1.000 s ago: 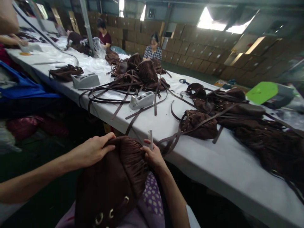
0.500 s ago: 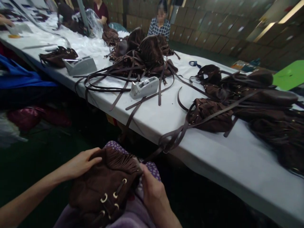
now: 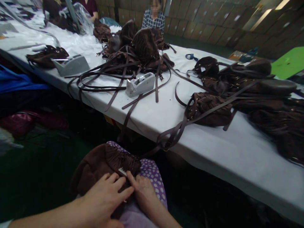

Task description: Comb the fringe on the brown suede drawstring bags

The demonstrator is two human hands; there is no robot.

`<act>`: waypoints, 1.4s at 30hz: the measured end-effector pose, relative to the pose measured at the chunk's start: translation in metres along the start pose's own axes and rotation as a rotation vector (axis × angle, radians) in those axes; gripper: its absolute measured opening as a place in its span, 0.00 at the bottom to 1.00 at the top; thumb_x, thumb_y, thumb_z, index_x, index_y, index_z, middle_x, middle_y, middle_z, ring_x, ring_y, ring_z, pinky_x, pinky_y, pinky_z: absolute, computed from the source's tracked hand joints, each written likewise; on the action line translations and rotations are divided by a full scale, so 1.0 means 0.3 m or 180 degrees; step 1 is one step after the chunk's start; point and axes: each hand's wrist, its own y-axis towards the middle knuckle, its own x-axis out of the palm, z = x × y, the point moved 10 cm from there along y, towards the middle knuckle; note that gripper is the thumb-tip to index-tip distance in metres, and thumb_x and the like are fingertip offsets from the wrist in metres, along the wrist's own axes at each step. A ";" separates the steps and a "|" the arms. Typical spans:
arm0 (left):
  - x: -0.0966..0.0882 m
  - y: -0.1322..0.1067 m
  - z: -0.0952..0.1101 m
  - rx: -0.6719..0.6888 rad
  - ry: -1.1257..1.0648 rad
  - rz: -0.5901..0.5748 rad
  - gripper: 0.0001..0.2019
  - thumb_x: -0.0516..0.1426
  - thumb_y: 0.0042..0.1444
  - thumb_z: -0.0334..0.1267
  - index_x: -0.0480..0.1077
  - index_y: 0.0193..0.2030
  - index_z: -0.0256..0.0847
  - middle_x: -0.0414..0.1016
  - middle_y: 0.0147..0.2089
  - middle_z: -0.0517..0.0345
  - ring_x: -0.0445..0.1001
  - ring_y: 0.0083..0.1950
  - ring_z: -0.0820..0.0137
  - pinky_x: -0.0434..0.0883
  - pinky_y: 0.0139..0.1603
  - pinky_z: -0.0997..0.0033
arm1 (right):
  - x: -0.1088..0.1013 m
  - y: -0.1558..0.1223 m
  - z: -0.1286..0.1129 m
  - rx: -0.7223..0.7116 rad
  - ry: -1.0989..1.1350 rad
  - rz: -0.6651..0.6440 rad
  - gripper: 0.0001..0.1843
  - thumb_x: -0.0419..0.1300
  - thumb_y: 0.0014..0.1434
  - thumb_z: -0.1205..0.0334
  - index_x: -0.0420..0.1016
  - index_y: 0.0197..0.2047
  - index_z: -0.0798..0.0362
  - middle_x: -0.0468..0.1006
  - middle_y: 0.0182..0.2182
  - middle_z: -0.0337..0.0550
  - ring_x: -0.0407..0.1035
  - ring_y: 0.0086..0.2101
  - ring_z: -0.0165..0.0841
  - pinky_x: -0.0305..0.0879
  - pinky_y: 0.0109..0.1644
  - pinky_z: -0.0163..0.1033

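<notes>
A brown fabric handbag (image 3: 92, 161) with a gathered edge lies across my lap. My left hand (image 3: 106, 193) rests over its near side, fingers spread and slightly bent, with the fingertips beside my right hand. My right hand (image 3: 143, 188) is at the bag's right edge, index finger stretched to a small white strip (image 3: 123, 171) with a ragged edge on the gathered fabric. Its thumb is hidden. The bag's brass eyelets are covered by my hands. From the bag's far side a brown strap (image 3: 152, 152) runs up to the table.
On the white-covered table (image 3: 152, 117) are brown bags in a heap (image 3: 142, 47), more bags at right (image 3: 213, 107), and grey tape dispensers (image 3: 141, 85). A person in a checked shirt (image 3: 153, 20) is across the table. Stacked cartons (image 3: 201, 27) line the back; a green panel (image 3: 288, 63) is at right.
My left hand has left the bag's far left edge and come right, onto its near side. My right hand has shifted left and inward over the bag. The view has tilted slightly.
</notes>
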 end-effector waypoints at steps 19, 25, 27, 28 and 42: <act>-0.048 -0.107 0.005 0.0184 -0.0527 -0.0154 0.13 0.60 0.49 0.45 0.65 0.39 0.45 0.73 0.41 0.57 0.70 0.40 0.62 0.61 0.37 0.66 | -0.198 0.085 0.184 0.0642 -0.0555 0.0486 0.28 0.49 0.59 0.77 0.54 0.62 0.52 0.75 0.37 0.46 0.73 0.34 0.36 0.68 0.32 0.36; 0.000 -0.129 -0.029 0.0088 -0.0838 0.0086 0.16 0.62 0.46 0.46 0.64 0.40 0.46 0.75 0.40 0.59 0.72 0.38 0.65 0.63 0.35 0.68 | -0.185 0.096 0.087 0.0246 -0.0152 0.0169 0.24 0.49 0.61 0.72 0.56 0.61 0.53 0.76 0.39 0.49 0.73 0.38 0.38 0.69 0.37 0.38; 0.013 -0.142 -0.011 0.0311 -0.0782 0.0185 0.15 0.61 0.48 0.43 0.64 0.42 0.47 0.76 0.41 0.58 0.73 0.39 0.64 0.64 0.37 0.67 | -0.181 0.108 0.145 0.0531 -0.0147 0.0006 0.22 0.47 0.60 0.75 0.61 0.58 0.54 0.76 0.39 0.51 0.74 0.37 0.39 0.68 0.36 0.39; 0.016 -0.151 0.000 0.0441 -0.0731 0.0221 0.15 0.60 0.49 0.42 0.63 0.43 0.47 0.76 0.42 0.58 0.73 0.40 0.64 0.64 0.38 0.66 | -0.181 0.113 0.184 0.0703 -0.0165 -0.0038 0.21 0.47 0.60 0.76 0.62 0.55 0.55 0.76 0.38 0.52 0.75 0.37 0.40 0.68 0.35 0.40; -0.053 -0.152 0.091 0.0689 -0.0009 -0.0372 0.05 0.55 0.54 0.34 0.62 0.37 0.44 0.75 0.40 0.56 0.74 0.39 0.61 0.64 0.33 0.65 | -0.230 0.086 0.211 0.1094 -0.0304 -0.0005 0.19 0.44 0.59 0.78 0.64 0.51 0.56 0.78 0.36 0.53 0.76 0.35 0.41 0.66 0.33 0.38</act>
